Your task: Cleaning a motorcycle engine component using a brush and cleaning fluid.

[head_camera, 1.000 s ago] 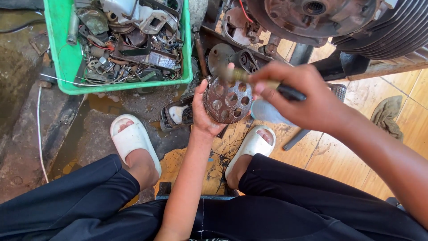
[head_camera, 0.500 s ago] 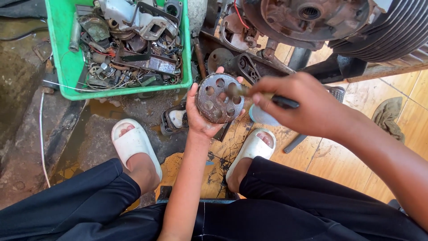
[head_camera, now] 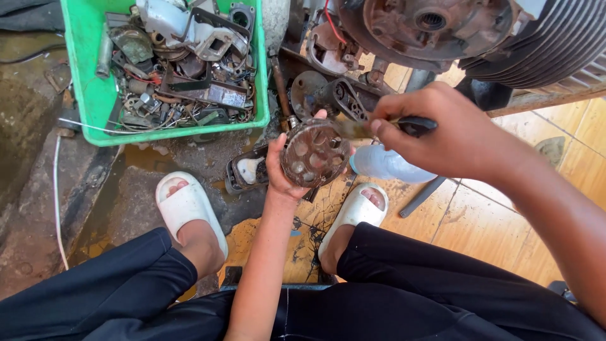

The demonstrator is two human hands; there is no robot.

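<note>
Gripping the round holed metal part, the left hand risks a jab if the tool, clenched in the right hand, slips.

Rusty perforated disc between both hands

Illumination is even, diffuse daylight; exposure is adequate across the frame. No hard shadows are present; only soft shading lies under the green crate at upper left and beneath the white sandals. Mild glare shows on the wet concrete at left and on the pale tiles at right. Focus is sharp at centre. The right hand shows slight motion blur. Wide-angle distortion bends the frame edges.
</note>
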